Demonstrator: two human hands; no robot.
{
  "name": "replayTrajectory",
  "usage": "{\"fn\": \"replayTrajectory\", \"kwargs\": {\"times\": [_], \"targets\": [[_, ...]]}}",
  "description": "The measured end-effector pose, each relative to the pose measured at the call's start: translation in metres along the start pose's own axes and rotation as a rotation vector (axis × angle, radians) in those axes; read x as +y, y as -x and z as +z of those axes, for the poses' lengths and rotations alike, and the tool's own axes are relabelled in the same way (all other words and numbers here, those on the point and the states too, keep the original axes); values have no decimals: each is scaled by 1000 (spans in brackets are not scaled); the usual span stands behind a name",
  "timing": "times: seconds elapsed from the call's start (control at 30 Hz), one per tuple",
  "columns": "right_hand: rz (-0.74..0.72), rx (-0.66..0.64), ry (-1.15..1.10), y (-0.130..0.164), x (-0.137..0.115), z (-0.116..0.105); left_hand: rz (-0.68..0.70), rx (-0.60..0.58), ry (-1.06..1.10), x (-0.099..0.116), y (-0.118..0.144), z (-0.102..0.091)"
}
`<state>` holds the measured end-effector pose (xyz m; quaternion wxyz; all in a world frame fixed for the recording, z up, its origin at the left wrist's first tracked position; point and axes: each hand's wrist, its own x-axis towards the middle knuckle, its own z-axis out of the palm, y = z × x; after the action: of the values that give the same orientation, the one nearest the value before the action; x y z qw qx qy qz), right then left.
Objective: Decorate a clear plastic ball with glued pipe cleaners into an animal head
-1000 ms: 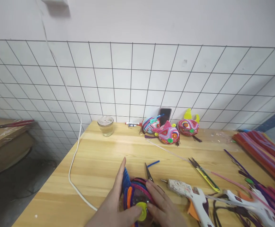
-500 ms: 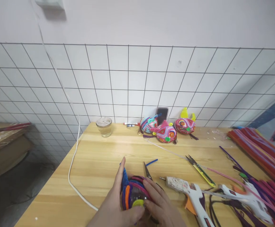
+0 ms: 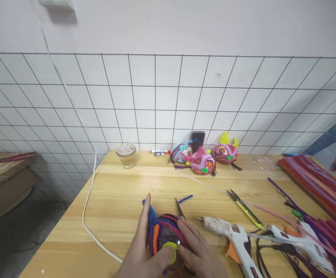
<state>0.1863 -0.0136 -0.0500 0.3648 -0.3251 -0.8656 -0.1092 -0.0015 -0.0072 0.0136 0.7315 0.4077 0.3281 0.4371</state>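
Between my two hands is a rounded, dark shiny craft piece covered in part with colored pipe cleaners in orange, blue, purple and pink. A blue fuzzy ear-like piece stands up on its left side. My left hand holds the craft from the left, its thumb pressed on a yellow-green round piece at the front. From the right, the fingers of my right hand curl against its side. A pair of scissors lies just behind, partly hidden by my right hand and the craft.
Right of my hands lie two hot glue guns, yellow-green snips and pipe cleaner bundles. Finished-looking animal crafts sit by the tiled wall. A glass cup stands back left; a white cable crosses the table's left side.
My left thumb has shifted slightly on the yellow-green piece, and more of that piece shows. The blue ear-like piece leans a bit further left. Both hands keep holding the craft.
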Motion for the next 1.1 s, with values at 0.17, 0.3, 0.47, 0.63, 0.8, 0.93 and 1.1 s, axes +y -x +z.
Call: {"fn": "replayTrajectory", "kwargs": {"times": [0.17,0.3,0.47,0.63,0.8,0.93,1.1], "targets": [[114,42,-102,-8,-5,1,65,123,0,-5,-1,2],[110,-17,-119,-13,-7,0,110,207,-123,-4,0,3],[219,-39,-115,-17,-14,-5,177,364,-279,-1,1,4],[505,1,-187,-9,-22,-45,223,426,-343,5,2,3],[824,109,-14,22,2,-89,248,516,-417,19,1,-3],[765,16,-23,36,11,-88,285,570,-400,26,-2,-8],[689,-366,133,15,-16,-41,268,566,-377,26,-7,-11]]}}
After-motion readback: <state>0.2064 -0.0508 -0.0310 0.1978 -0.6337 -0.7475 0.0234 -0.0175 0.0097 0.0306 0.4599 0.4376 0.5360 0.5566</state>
